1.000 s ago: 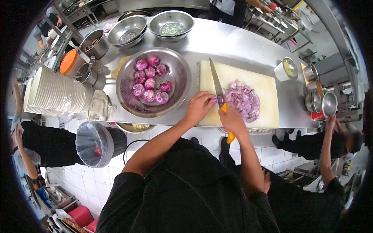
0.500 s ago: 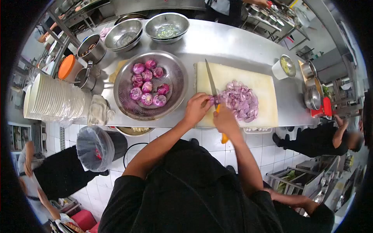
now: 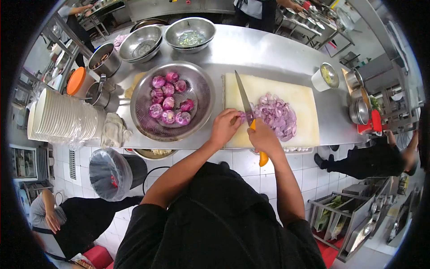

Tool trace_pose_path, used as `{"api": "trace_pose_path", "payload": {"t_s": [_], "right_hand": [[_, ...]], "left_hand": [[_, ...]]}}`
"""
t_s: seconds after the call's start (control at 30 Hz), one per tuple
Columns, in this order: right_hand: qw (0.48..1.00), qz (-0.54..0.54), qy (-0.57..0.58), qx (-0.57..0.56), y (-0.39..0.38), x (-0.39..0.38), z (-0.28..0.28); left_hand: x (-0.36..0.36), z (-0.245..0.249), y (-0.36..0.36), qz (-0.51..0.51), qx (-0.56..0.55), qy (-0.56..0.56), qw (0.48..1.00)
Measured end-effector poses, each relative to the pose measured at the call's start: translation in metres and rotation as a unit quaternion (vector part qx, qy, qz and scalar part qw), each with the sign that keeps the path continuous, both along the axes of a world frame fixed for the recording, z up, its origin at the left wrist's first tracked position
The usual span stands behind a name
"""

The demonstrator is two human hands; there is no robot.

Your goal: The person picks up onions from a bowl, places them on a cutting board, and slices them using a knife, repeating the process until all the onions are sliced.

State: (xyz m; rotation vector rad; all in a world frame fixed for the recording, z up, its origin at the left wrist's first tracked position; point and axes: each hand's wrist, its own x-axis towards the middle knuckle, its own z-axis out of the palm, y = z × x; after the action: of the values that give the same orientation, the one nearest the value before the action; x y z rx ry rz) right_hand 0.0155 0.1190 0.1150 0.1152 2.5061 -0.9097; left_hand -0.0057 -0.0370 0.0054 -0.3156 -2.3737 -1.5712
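Note:
My right hand (image 3: 263, 138) is closed around the yellow handle of a long kitchen knife (image 3: 243, 95), its blade pointing away from me over the cutting board (image 3: 273, 85). Pinched in the fingers of my left hand (image 3: 225, 128) is a red onion piece (image 3: 243, 117), right beside the blade. To the right of the knife lies a heap of sliced red onion (image 3: 277, 117). Left of the board, a large steel bowl (image 3: 204, 107) holds several peeled whole red onions (image 3: 168, 103).
Two steel bowls (image 3: 190, 33) (image 3: 141, 41) and a pot (image 3: 105, 60) stand at the back left. Stacked white containers (image 3: 65, 116) and a cloth (image 3: 114, 130) sit at the left edge. A lined bin (image 3: 109, 172) is below. Co-workers stand left and right.
The knife and my right hand have shifted slightly, while my left hand keeps its grip. A co-worker at left changed posture, and the person at lower right has left the view.

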Motion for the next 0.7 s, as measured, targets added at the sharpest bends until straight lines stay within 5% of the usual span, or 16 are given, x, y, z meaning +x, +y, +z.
{"api": "trace_pose_path", "payload": {"t_s": [0.13, 0.23, 0.37, 0.43, 0.57, 0.7], "right_hand": [[1.0, -0.015, 0.012, -0.013, -0.012, 0.008, -0.01], [0.984, 0.028, 0.169, 0.044, -0.002, 0.003, -0.064], [0.999, -0.017, -0.028, -0.001, -0.009, 0.0, 0.025], [0.997, 0.007, 0.071, 0.035, -0.004, 0.002, -0.044], [0.994, -0.004, 0.1, 0.042, -0.003, -0.001, -0.065], [1.0, -0.007, 0.004, -0.008, -0.005, -0.001, 0.023]], "left_hand": [[-0.002, -0.004, 0.001, -0.005, 0.007, 0.0, 1.0], [-0.004, -0.005, 0.001, 0.003, 0.004, 0.027, 1.0], [-0.003, 0.005, 0.0, -0.018, 0.014, 0.0, 1.0], [-0.003, 0.002, -0.001, -0.02, 0.02, 0.009, 1.0], [-0.006, 0.001, 0.001, -0.007, 0.013, 0.007, 1.0], [-0.004, 0.0, 0.001, -0.015, 0.015, 0.001, 1.0]]}}
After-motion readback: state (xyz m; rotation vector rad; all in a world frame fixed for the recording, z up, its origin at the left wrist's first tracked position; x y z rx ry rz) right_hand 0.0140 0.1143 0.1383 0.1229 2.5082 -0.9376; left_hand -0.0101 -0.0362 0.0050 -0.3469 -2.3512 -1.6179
